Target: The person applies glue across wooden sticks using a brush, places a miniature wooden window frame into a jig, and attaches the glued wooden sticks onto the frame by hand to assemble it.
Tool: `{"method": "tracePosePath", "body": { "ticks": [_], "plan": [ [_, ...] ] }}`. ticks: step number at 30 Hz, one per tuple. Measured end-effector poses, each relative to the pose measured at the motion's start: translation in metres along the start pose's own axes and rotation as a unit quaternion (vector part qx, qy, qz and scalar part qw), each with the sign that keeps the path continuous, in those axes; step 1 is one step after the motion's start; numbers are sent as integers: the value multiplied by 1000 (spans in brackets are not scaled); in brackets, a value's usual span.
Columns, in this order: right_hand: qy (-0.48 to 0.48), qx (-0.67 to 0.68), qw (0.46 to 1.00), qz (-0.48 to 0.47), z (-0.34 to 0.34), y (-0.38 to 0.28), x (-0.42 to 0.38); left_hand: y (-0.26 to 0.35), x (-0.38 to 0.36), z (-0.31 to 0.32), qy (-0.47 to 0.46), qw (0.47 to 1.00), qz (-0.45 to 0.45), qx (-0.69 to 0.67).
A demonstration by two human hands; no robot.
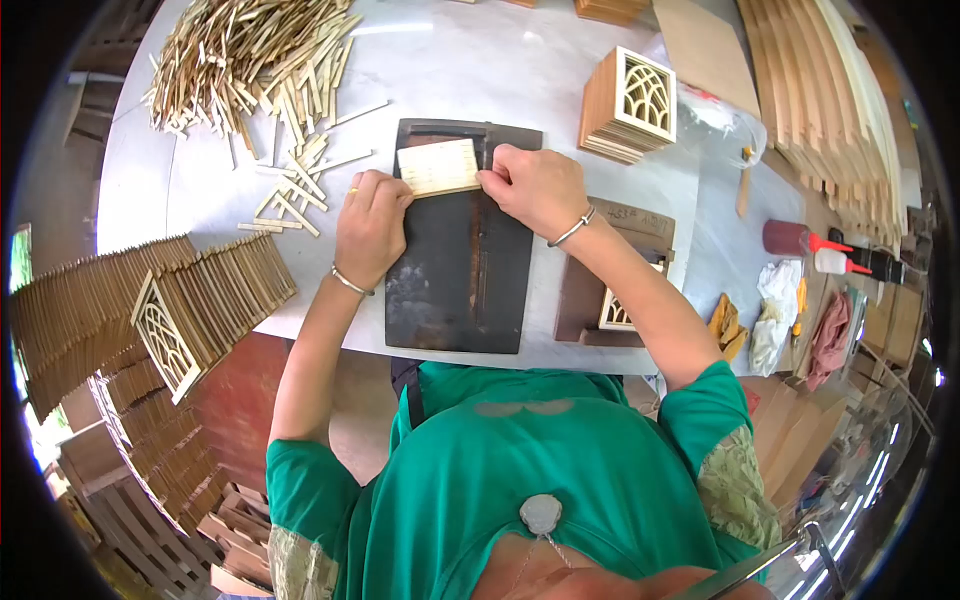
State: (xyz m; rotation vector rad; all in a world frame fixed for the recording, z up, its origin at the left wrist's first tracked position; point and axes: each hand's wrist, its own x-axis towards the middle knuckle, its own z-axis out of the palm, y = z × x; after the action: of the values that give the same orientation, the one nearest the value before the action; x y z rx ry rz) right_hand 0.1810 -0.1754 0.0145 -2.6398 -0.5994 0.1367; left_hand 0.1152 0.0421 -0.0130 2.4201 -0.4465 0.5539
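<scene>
Both hands, left (372, 228) and right (537, 190), pinch opposite ends of pale flat row of wooden strips (438, 168) | strips at upper part of dark rectangular board (458, 270) | loose pale stick pile (250, 75) left of board

Pale wood strips (438, 167) lie on a smooth, dark board (425, 270) with whitish scuffs; the tabletop (450, 60) looks faintly glossy.

The heap of wooden strips (250, 60) is cut off by the top edge, the jig (613, 270) is partly hidden by the right forearm (640, 285), and its handwriting (630, 217) cannot be read
</scene>
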Motion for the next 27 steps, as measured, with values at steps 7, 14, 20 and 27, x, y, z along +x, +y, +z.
{"method": "tracePosePath", "body": {
  "ticks": [7,14,20,27],
  "plan": [
    [108,89,989,-48,-27,20,-99,18,-16,-9,-20,996,-69,-51],
    [90,121,989,-2,-27,40,-176,24,-28,-15,-65,997,21,23],
    [88,116,988,-44,-21,16,-125,21,-33,-21,-74,997,37,12],
    [113,195,972,-72,-59,-6,-122,69,-27,-24,-83,993,-50,-66]
  ]
}}
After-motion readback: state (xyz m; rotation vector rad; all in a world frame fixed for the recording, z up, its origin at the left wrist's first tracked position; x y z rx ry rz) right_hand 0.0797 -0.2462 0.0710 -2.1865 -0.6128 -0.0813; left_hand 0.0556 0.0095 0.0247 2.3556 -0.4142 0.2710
